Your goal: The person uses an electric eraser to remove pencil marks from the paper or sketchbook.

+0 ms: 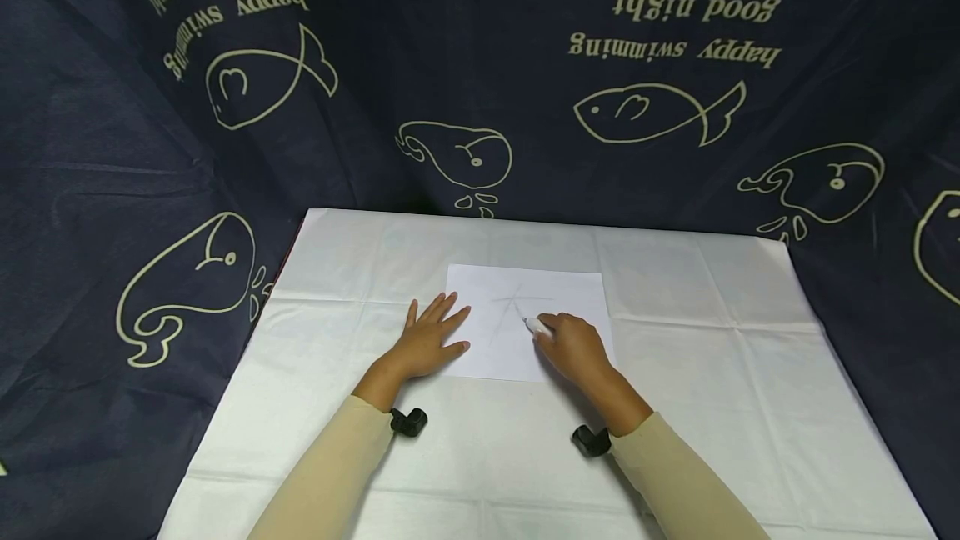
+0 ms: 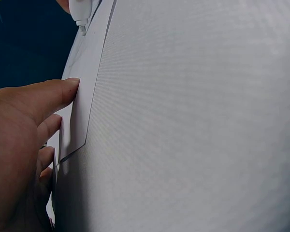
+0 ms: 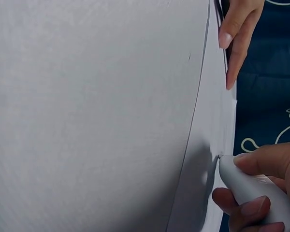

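Note:
A sheet of white paper (image 1: 480, 357) lies on the cloth, with faint grey crossing strokes (image 1: 512, 300) near its middle. My right hand (image 1: 576, 348) grips a thick white correction pen (image 1: 537, 326), thumb and fingers curled round its body. In the right wrist view the narrow tip of the correction pen (image 3: 232, 169) meets the paper. My left hand (image 1: 424, 343) rests on the paper's left edge with its fingers spread. From the left wrist, the thumb (image 2: 58, 96) stretches over the sheet and the other fingers are partly hidden.
A creased white cloth (image 1: 697, 407) covers the table. Behind and beside it hangs a dark blue curtain (image 1: 450, 40) printed with fish, whales and lettering. Each wrist carries a small black camera mount, one by the left sleeve (image 1: 322, 473) and one by the right sleeve (image 1: 682, 482).

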A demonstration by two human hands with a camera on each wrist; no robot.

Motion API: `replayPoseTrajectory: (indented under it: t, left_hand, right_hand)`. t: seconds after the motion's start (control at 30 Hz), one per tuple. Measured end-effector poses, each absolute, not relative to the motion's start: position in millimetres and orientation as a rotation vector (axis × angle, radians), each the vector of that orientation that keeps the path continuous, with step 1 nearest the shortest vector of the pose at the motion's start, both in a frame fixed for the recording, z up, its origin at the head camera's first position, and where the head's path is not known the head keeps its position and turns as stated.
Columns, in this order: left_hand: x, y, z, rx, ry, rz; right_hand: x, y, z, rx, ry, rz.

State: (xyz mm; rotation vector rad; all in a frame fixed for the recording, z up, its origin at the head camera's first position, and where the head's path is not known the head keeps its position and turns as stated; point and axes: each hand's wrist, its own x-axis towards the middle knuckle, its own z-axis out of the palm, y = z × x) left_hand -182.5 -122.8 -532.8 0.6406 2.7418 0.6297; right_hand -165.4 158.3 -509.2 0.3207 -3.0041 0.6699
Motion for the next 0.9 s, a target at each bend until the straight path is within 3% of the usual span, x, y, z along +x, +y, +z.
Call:
replayPoseTrajectory:
  t: [0.9]
  left_hand:
    - [-180.5,-121.9,-530.6,0.649,2.765,0.640]
  right_hand:
    - [-166.6,157.4,-508.1,0.324,-2.992,0.670]
